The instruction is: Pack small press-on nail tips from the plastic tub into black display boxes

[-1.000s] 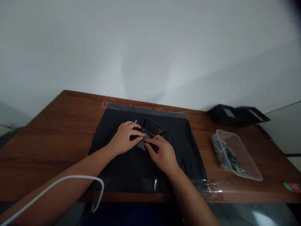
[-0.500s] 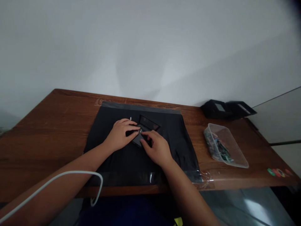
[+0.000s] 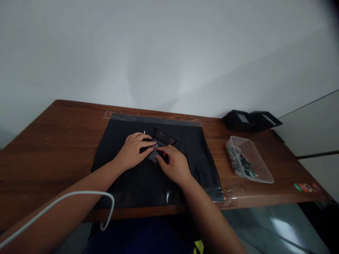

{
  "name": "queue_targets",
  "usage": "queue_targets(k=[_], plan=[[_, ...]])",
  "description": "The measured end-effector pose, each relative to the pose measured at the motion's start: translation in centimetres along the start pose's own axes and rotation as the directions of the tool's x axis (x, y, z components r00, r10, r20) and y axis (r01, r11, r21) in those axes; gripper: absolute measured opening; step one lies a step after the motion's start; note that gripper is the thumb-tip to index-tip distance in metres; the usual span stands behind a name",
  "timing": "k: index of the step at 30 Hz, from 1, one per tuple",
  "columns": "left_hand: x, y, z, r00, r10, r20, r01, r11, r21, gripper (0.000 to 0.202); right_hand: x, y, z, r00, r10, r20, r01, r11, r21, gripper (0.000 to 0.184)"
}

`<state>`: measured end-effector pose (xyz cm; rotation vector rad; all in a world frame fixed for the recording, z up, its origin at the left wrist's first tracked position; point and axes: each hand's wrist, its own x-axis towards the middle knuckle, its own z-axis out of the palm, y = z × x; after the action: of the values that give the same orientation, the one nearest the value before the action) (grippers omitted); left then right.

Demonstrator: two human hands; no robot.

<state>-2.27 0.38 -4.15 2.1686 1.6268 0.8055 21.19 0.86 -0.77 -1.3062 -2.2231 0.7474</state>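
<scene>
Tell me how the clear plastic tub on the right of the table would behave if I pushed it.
The clear plastic tub looks thin-walled, so probably light and flexible. It sits low on the smooth table, so it likely slides rather than tips. The loose pieces inside may shift.

right hand [image 3: 173, 164] curled further onto dark card [image 3: 164, 137], fingertips meeting left hand [image 3: 134, 151]

Plain pale wall [image 3: 169, 53] is filling the upper half of the view, with soft light falling unevenly across it. Brown wooden desk [image 3: 53, 141] is standing with its far edge against that wall. Glossy grey floor [image 3: 278, 225] is showing beyond the desk's near right edge, reflecting a bright patch.
</scene>
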Motion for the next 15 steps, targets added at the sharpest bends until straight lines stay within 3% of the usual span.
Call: queue_targets(k=[15], plan=[[0.15,-0.52,0.11,1.0,0.009,-0.028,-0.009,1.0,-0.013,0.031,0.1,-0.22,-0.17,1.0,0.013,0.021,-0.013,1.0,-0.02,0.038]])
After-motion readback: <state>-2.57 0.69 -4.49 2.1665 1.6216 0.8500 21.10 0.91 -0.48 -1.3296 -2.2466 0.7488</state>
